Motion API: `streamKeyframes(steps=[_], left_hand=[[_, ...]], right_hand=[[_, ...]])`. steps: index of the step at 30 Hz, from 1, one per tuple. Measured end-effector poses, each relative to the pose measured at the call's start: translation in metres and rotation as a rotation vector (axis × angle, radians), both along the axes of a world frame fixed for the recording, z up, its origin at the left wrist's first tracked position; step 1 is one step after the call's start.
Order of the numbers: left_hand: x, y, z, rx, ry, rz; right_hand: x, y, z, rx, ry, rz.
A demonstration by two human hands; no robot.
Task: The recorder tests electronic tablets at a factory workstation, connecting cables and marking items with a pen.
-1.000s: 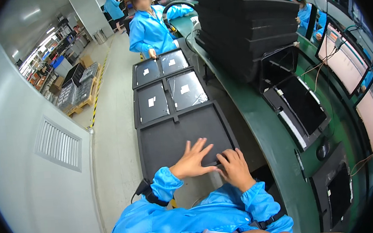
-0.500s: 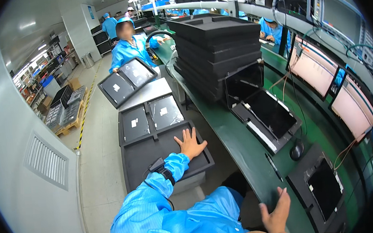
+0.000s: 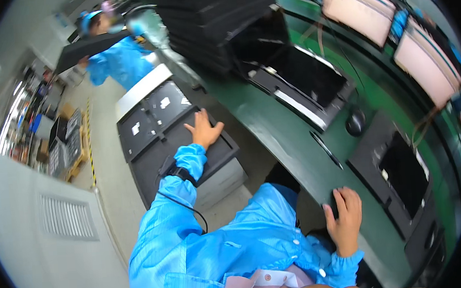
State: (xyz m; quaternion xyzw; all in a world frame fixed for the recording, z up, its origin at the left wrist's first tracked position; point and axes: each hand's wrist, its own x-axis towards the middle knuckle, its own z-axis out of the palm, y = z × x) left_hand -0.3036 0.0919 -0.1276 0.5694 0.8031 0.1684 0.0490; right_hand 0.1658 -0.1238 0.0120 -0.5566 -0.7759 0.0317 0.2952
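Observation:
My left hand [image 3: 205, 132] lies with spread fingers on the edge of an empty black foam tray [image 3: 193, 149], its arm stretched across that tray. Beyond it, a similar tray [image 3: 146, 121] holds two dark flat panels with small white labels. My right hand [image 3: 346, 219] is at the green workbench's [image 3: 272, 124] near edge, fingers extended and thumb apart, nothing visible in it. Ahead of this hand lies a black pen [image 3: 326, 150]. To its right, a dark screen panel [image 3: 405, 176] rests on a black foam pad [image 3: 370, 160].
A tall stack of black foam trays [image 3: 215, 23] stands on the bench beside an opened device with a dark screen [image 3: 306, 78]. A mouse [image 3: 355, 121] and two lit monitors [image 3: 358, 9] are at the right. A co-worker [image 3: 118, 61] at the far left holds a black tray [image 3: 90, 49].
My view has swung, so the scene sits higher and further left. My right hand's fingers have come closer together. The co-worker has turned and lifted the tray away from the trays in front.

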Motion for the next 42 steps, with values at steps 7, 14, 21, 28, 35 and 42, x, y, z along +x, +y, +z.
streamKeyframes(steps=[7,14,21,28,35,42], left_hand=[[-0.037,0.002,-0.01,-0.032,0.004,0.004],[-0.03,0.003,-0.007,-0.041,-0.034,-0.037],[-0.029,-0.01,-0.007,-0.011,-0.009,0.029],[-0.005,0.004,0.007,0.017,-0.011,-0.01],[-0.016,-0.013,0.011,-0.018,-0.048,0.053],[-0.012,-0.018,0.019,-0.008,-0.071,0.015]], right_hand=[[0.003,0.01,-0.001,0.024,0.054,-0.011],[0.01,-0.001,0.0,0.046,0.069,0.011],[0.007,0.005,-0.005,0.041,0.082,0.052],[-0.001,0.0,-0.002,0.027,0.04,-0.053],[-0.004,0.006,-0.01,-0.013,0.046,-0.043],[-0.004,0.01,-0.006,0.033,0.119,-0.04]])
